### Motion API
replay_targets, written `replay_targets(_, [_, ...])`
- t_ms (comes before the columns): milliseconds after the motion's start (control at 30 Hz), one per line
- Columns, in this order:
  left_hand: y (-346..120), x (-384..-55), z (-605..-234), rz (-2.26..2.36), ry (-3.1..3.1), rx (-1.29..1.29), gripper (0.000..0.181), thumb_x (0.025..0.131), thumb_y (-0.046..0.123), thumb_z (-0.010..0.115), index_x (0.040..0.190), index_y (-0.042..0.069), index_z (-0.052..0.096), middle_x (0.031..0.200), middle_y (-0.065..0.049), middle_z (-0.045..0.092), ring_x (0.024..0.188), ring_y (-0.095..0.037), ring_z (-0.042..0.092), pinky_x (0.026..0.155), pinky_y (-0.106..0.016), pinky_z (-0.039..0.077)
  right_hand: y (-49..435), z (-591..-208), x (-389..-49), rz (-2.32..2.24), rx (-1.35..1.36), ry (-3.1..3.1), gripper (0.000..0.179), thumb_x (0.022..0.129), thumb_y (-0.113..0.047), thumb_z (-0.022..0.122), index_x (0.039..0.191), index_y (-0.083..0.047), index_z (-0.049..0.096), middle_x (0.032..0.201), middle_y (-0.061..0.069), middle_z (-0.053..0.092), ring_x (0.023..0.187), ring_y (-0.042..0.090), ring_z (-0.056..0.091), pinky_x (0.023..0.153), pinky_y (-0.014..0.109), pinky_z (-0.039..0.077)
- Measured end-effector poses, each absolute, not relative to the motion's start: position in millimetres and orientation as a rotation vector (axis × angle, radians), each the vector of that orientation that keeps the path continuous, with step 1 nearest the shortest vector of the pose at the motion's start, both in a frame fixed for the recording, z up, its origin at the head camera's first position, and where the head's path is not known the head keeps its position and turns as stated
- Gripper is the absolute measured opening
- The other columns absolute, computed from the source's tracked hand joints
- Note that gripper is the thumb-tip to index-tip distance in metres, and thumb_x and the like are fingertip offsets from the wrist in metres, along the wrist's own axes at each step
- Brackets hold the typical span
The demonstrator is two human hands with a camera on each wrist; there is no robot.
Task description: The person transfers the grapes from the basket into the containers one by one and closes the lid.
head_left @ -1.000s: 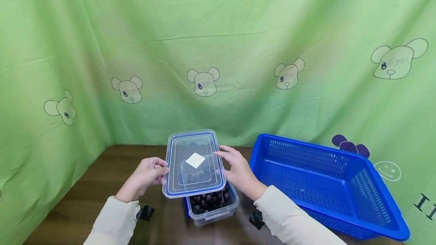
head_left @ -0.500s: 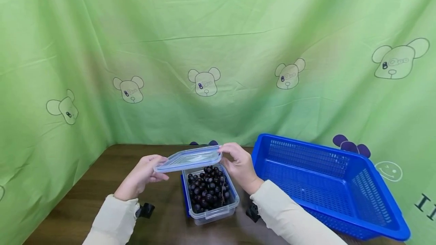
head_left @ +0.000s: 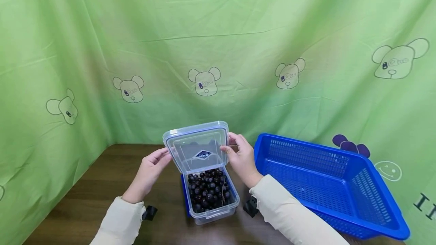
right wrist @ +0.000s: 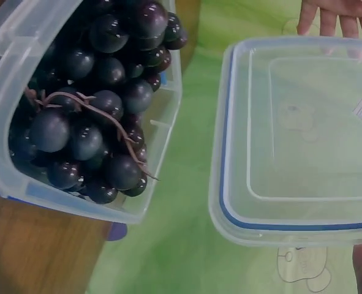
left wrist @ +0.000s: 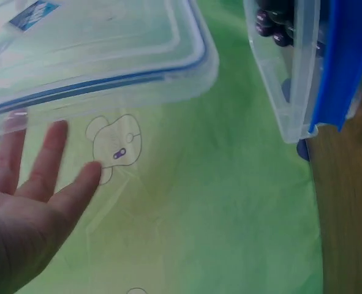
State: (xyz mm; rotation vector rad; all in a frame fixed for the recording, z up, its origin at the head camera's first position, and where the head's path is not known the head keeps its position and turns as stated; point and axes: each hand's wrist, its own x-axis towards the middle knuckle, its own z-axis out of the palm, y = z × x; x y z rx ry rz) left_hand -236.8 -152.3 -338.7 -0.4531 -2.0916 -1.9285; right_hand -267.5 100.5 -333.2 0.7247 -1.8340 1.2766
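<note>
A clear plastic lid (head_left: pixel 198 144) with a blue seal and a small label is tilted up over the back of a clear food container (head_left: pixel 218 214). Dark grapes (head_left: pixel 206 192) on a stem fill the container, seen close in the right wrist view (right wrist: pixel 101 104). My right hand (head_left: pixel 243 163) pinches the lid's right edge between thumb and fingers. At the opposite edge is my left hand (head_left: pixel 146 175); in the left wrist view its fingers are spread and nearly straight, fingertips right at the lid's rim. Along the container's left side runs a blue strip (left wrist: pixel 351 61).
A large blue plastic basket (head_left: pixel 313 184) stands close to my right arm, its near wall beside the sleeve. Behind the brown wooden table (head_left: pixel 92 184) hangs a green printed curtain (head_left: pixel 238 112). Black wrist cameras sit under both cuffs.
The lid has tipped from facing me, through nearly flat, to raised with its underside showing. The right hand turned with it; the left hand's fingers have loosened. The container stays in place.
</note>
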Motion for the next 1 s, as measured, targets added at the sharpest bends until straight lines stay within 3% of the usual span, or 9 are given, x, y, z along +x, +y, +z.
replay_targets(67, [-150.2, -237.7, -342.5, -1.902, -2.047, -0.525, 0.038, 0.089, -0.004, 0.06, 0.124, -0.018, 0.052, 0.095, 0.007, 0.068, 0.088, -0.005, 0.063, 0.079, -0.02, 0.05, 100.2, -330.5, -267.9, 1.289, 0.687, -1.852, 0.034, 0.076, 0.009, 0.073, 0.108, 0.012, 0.061, 0.085, 0.017, 0.06, 0.077, 0.033, 0.065, 0.069, 0.03, 0.056])
replay_targets(133, [-147.9, -238.8, -346.4, -1.862, -1.999, -0.596, 0.048, 0.085, -0.01, 0.063, 0.129, -0.017, 0.048, 0.097, 0.004, 0.068, 0.084, -0.005, 0.064, 0.074, -0.02, 0.052, 99.2, -327.6, -267.8, 1.296, 0.659, -1.862, 0.036, 0.076, 0.008, 0.073, 0.11, 0.012, 0.061, 0.085, 0.018, 0.06, 0.079, 0.033, 0.064, 0.068, 0.032, 0.057])
replay_targets(300, [-141.3, -241.5, -351.8, -1.743, -1.936, -0.642, 0.064, 0.08, -0.018, 0.062, 0.138, -0.015, 0.037, 0.103, -0.024, 0.063, 0.07, -0.003, 0.062, 0.061, -0.017, 0.05, 96.5, -323.8, -268.3, 1.321, 0.579, -1.903, 0.04, 0.077, 0.003, 0.075, 0.114, 0.009, 0.062, 0.082, 0.017, 0.063, 0.077, 0.03, 0.063, 0.069, 0.034, 0.056])
replay_targets(400, [-137.8, -242.7, -353.6, -1.675, -1.948, -0.619, 0.065, 0.082, -0.016, 0.062, 0.14, -0.014, 0.034, 0.099, -0.032, 0.059, 0.067, -0.002, 0.056, 0.059, -0.016, 0.047, 95.6, -322.3, -268.4, 1.353, 0.533, -1.925, 0.04, 0.078, 0.001, 0.076, 0.115, 0.007, 0.063, 0.082, 0.016, 0.064, 0.076, 0.028, 0.063, 0.071, 0.032, 0.056])
replay_targets(600, [-134.2, -242.8, -355.3, -1.649, -1.983, -0.49, 0.063, 0.084, -0.012, 0.063, 0.139, -0.015, 0.035, 0.088, -0.026, 0.06, 0.063, -0.003, 0.05, 0.057, -0.017, 0.045, 97.6, -321.4, -271.7, 1.443, 0.509, -2.038, 0.045, 0.08, -0.002, 0.075, 0.122, 0.004, 0.063, 0.088, 0.017, 0.065, 0.078, 0.029, 0.065, 0.071, 0.028, 0.055])
replay_targets(733, [-135.0, -244.5, -351.5, -1.789, -1.993, -0.322, 0.061, 0.085, -0.011, 0.063, 0.14, -0.01, 0.039, 0.091, -0.023, 0.062, 0.063, -0.004, 0.054, 0.057, -0.02, 0.052, 103.6, -321.6, -275.5, 1.532, 0.621, -2.299, 0.067, 0.083, 0.003, 0.071, 0.143, -0.001, 0.042, 0.099, 0.02, 0.064, 0.077, 0.029, 0.065, 0.068, 0.034, 0.056])
replay_targets(833, [-136.3, -246.7, -348.2, -1.883, -2.01, -0.193, 0.059, 0.086, -0.009, 0.064, 0.14, -0.005, 0.042, 0.092, -0.019, 0.064, 0.063, -0.005, 0.057, 0.058, -0.024, 0.055, 107.2, -322.5, -278.4, 1.583, 0.665, -2.474, 0.081, 0.082, 0.007, 0.069, 0.15, -0.005, 0.027, 0.099, 0.02, 0.062, 0.071, 0.024, 0.063, 0.063, 0.038, 0.055])
replay_targets(1000, [-135.8, -250.8, -344.2, -1.923, -2.079, -0.099, 0.058, 0.086, -0.007, 0.064, 0.14, -0.003, 0.043, 0.089, -0.012, 0.064, 0.059, -0.006, 0.056, 0.055, -0.024, 0.055, 108.9, -324.8, -283.1, 1.677, 0.595, -2.542, 0.084, 0.081, 0.01, 0.068, 0.151, -0.008, 0.025, 0.089, 0.013, 0.058, 0.063, 0.018, 0.057, 0.053, 0.032, 0.05])
